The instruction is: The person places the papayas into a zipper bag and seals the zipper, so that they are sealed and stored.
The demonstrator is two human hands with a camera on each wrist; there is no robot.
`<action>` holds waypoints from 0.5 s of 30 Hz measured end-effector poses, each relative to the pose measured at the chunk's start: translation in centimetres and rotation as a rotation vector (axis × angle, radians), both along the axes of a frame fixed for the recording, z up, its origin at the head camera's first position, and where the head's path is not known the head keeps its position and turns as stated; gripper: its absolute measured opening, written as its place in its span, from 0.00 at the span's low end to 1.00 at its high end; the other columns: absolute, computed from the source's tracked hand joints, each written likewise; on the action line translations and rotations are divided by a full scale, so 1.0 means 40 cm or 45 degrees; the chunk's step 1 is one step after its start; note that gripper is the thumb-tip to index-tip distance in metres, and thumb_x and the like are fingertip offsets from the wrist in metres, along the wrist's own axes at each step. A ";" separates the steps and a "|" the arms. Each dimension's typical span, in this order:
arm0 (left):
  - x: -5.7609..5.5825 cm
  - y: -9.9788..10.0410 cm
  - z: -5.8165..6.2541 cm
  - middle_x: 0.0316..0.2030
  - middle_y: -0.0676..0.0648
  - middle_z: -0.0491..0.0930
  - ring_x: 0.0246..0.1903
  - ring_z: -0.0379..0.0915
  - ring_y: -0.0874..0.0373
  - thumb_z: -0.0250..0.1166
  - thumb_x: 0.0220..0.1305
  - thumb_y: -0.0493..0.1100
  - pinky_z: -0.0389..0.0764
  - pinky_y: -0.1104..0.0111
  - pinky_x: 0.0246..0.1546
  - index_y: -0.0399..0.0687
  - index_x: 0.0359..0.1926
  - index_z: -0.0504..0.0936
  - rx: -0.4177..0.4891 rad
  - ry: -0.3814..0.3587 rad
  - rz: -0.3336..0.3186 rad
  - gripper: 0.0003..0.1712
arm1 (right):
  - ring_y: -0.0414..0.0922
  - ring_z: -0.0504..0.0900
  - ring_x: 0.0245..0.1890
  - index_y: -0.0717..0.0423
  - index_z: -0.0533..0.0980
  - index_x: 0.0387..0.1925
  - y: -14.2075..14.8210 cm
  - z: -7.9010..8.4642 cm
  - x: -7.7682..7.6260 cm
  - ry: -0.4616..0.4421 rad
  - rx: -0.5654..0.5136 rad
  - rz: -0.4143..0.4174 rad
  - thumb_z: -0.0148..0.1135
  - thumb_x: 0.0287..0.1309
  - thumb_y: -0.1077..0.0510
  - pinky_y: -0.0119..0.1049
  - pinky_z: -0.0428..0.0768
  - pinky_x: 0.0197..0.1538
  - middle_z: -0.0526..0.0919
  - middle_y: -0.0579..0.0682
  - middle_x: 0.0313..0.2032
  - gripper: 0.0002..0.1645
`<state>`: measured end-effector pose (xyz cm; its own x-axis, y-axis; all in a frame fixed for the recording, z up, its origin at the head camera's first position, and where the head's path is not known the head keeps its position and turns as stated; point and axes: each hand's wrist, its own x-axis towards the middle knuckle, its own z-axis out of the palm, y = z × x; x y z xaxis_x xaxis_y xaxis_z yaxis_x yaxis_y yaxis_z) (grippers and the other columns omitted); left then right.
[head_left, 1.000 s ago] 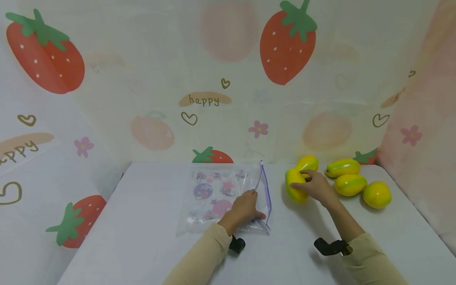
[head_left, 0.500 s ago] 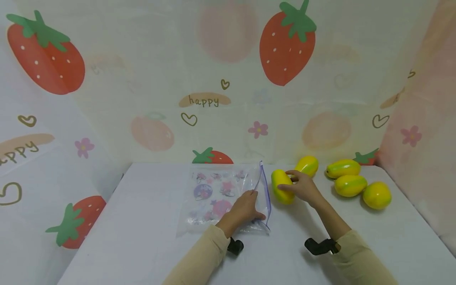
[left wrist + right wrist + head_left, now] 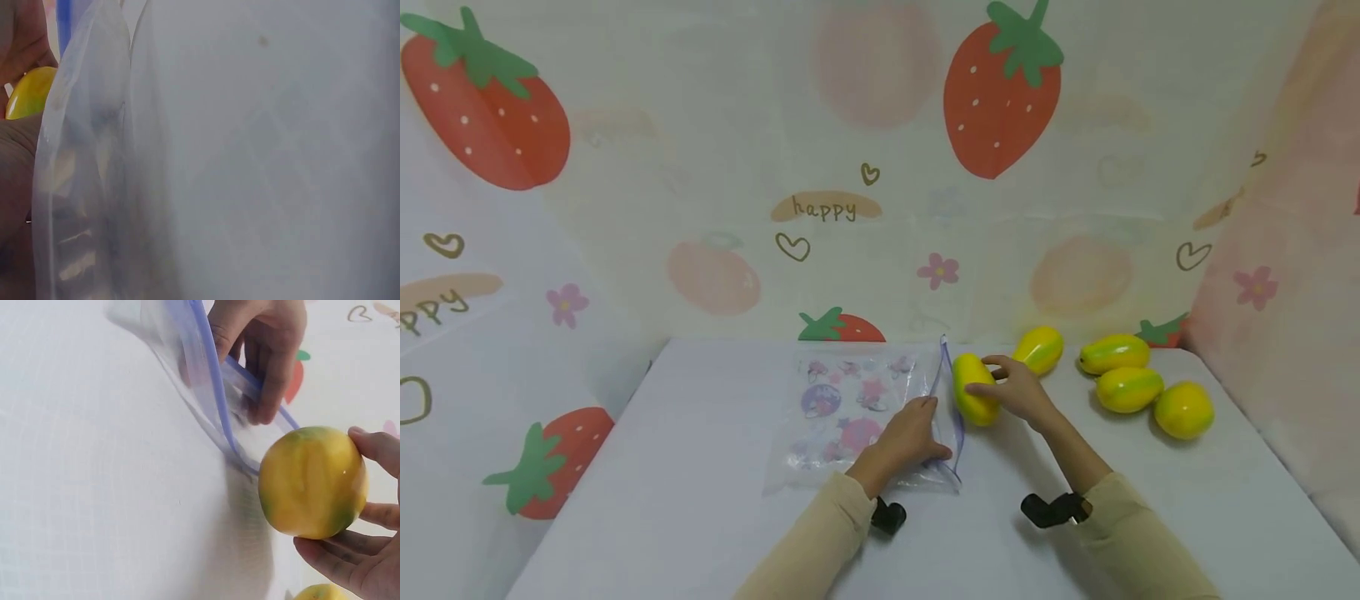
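Observation:
A clear zip bag point(image 3: 808, 433) with pink and purple prints lies flat on the table, its purple-edged mouth point(image 3: 219, 406) facing right and parted. My left hand point(image 3: 908, 440) holds the bag at that mouth; in the right wrist view its fingers reach between the two edges. With thumb and fingertips, my right hand point(image 3: 1026, 396) grips a yellow-green papaya point(image 3: 973, 390) from its right side. The papaya is right beside the bag's mouth. In the left wrist view the bag's plastic point(image 3: 81, 162) covers much of the scene, and only part of the papaya point(image 3: 31, 94) shows.
Another papaya point(image 3: 1039, 350) lies behind my right hand. Farther right are three more yellow-green fruits: one at the back point(image 3: 1114, 354), one in the middle point(image 3: 1129, 390), and a rounder-looking one point(image 3: 1184, 410) in front. A printed cloth wall point(image 3: 970, 217) stands behind the white table point(image 3: 700, 467).
My right hand has carried the papaya leftward, away from the fruit behind it and up to the bag's mouth. The left hand and the bag have stayed about where they were.

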<state>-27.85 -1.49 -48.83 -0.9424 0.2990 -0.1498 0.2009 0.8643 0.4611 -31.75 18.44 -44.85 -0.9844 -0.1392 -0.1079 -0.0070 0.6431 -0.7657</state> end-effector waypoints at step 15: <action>-0.003 -0.008 -0.004 0.70 0.42 0.64 0.69 0.62 0.49 0.75 0.52 0.52 0.63 0.58 0.70 0.41 0.71 0.61 0.063 -0.024 -0.020 0.51 | 0.61 0.77 0.55 0.58 0.69 0.65 -0.052 -0.008 -0.011 0.027 -0.030 0.006 0.69 0.54 0.42 0.51 0.79 0.56 0.76 0.69 0.58 0.42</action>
<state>-27.97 -1.82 -48.98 -0.9347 0.3213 -0.1520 0.2053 0.8371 0.5070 -32.19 16.35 -45.16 -0.9857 -0.1461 -0.0836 -0.0264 0.6246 -0.7805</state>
